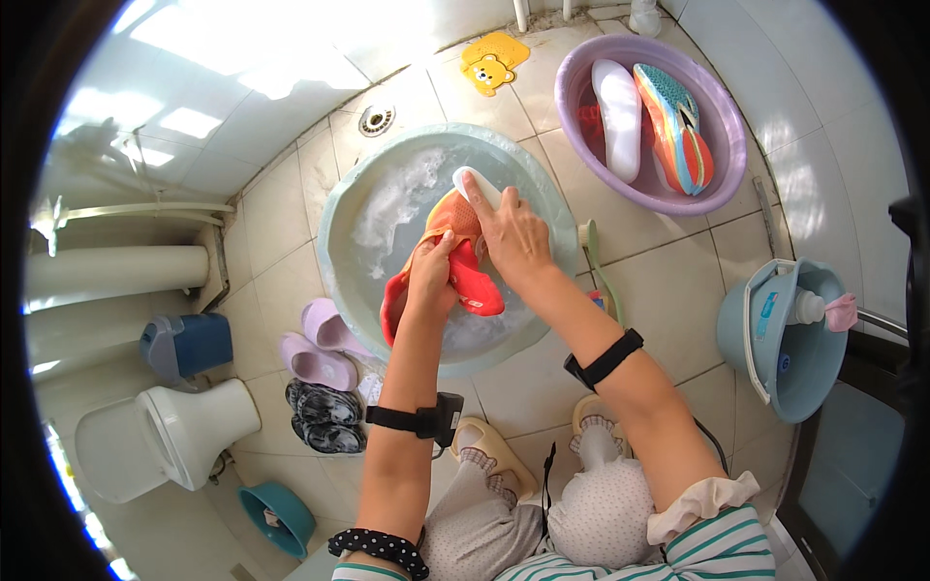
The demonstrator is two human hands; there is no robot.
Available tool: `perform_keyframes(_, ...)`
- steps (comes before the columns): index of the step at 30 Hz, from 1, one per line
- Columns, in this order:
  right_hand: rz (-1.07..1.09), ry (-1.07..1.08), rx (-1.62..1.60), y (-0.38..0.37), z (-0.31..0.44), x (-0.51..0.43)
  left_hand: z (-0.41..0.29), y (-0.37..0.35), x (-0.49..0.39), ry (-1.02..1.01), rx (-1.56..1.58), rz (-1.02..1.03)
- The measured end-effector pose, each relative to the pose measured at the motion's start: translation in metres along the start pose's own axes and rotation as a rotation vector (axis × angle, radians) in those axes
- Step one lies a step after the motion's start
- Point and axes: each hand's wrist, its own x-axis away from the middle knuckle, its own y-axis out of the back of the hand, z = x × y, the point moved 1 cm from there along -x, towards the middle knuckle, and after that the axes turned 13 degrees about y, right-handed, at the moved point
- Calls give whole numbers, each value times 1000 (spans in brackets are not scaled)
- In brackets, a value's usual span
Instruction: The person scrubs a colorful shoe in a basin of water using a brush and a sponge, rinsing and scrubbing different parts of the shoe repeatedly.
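Observation:
Over a pale green basin [332,210] of sudsy water, my left hand [434,270] grips an orange and red fabric sneaker [455,216] by its opening, thumb on top. The sneaker's red tongue or lining [476,279] hangs out to the right. My right hand [512,229] holds a white object [485,187], perhaps a brush or a bar of soap, against the sneaker's upper end, index finger along it. The face of the white object that meets the shoe is hidden.
A purple basin [570,156] holds a multicoloured sneaker [672,127] and a white sole-shaped piece [617,120]. A green-handled brush [603,269] lies right of the wash basin. Pink slippers [320,361] sit at its left; a blue bucket [737,319] with bottles stands right.

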Motion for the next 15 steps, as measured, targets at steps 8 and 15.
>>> perform_keyframes(8, -1, 130, -7, 3, -6, 1, 7, 1, -6, 15, 67, 34)
perform_keyframes(15, 154, 238, 27, 0, -11, -5, 8, 3, -14, 11, 110, -12)
